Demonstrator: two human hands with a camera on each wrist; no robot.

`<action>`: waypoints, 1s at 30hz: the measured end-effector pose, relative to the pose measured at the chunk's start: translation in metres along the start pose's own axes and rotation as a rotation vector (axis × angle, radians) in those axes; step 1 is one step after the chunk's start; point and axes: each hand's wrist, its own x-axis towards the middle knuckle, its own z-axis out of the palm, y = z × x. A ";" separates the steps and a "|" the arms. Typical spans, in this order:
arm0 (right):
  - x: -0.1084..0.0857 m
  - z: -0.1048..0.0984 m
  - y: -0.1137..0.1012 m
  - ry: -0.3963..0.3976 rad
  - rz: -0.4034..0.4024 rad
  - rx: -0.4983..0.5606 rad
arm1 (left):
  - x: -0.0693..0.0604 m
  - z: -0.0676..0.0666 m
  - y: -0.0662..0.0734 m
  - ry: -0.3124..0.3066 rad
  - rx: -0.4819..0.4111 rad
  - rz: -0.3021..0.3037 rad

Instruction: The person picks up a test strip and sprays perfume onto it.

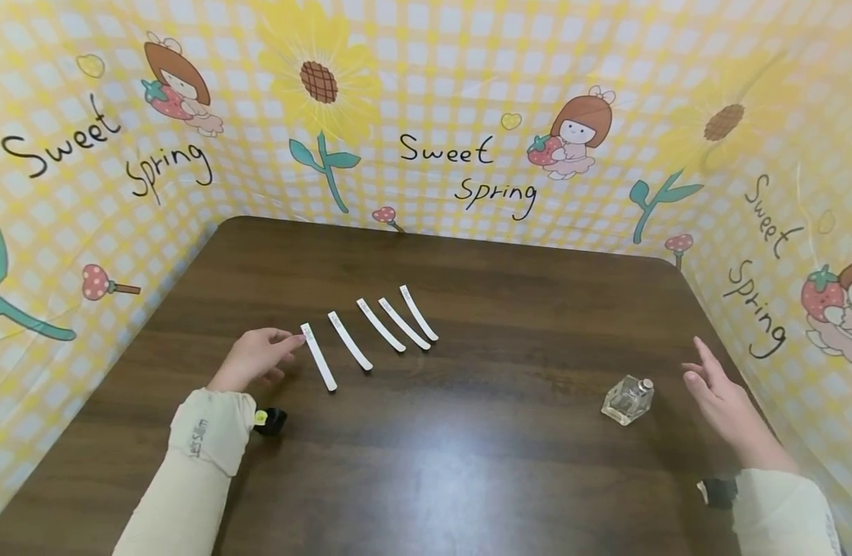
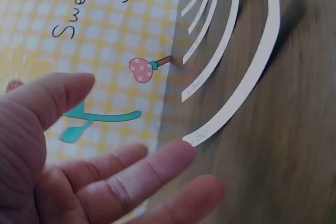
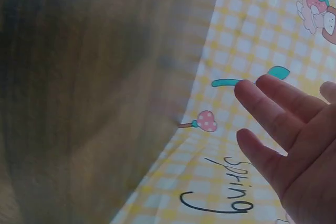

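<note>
Several narrow white paper strips lie fanned in a row on the brown table (image 1: 467, 417), each with small print at its far end. My left hand (image 1: 255, 357) is beside the leftmost strip (image 1: 320, 361), fingertips at its printed end. In the left wrist view, the thumb of that hand (image 2: 105, 190) stands apart from the fingers, and a fingertip overlaps the end of the strip (image 2: 249, 87). On the right is a clear glass perfume bottle (image 1: 627, 401) with a small neck on top. My right hand (image 1: 728, 405) hovers right of the bottle, fingers spread, holding nothing.
Yellow checked cloth (image 1: 460, 224) with printed flowers and lettering walls the table at the back and both sides. A dark wrist device (image 1: 271, 422) sits under the left cuff, and another (image 1: 719, 493) by the right cuff.
</note>
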 end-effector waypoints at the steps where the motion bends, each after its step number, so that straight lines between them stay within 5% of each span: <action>1: 0.000 0.002 0.001 -0.001 -0.002 0.021 | 0.001 0.001 0.000 -0.021 -0.054 -0.037; 5: 0.001 0.008 0.000 -0.017 -0.010 0.074 | 0.005 0.007 -0.003 -0.053 -0.154 -0.109; 10: 0.004 0.015 -0.002 -0.058 -0.036 0.136 | 0.012 0.016 -0.005 -0.056 -0.166 -0.138; 17: 0.007 0.022 -0.006 -0.172 0.025 0.135 | 0.016 0.029 -0.005 -0.013 -0.070 -0.172; 24: 0.011 0.023 -0.007 -0.218 0.031 0.007 | 0.025 0.034 -0.001 -0.070 -0.009 -0.190; 30: 0.014 0.023 -0.010 -0.236 0.030 -0.013 | 0.026 0.035 0.012 -0.050 0.206 -0.138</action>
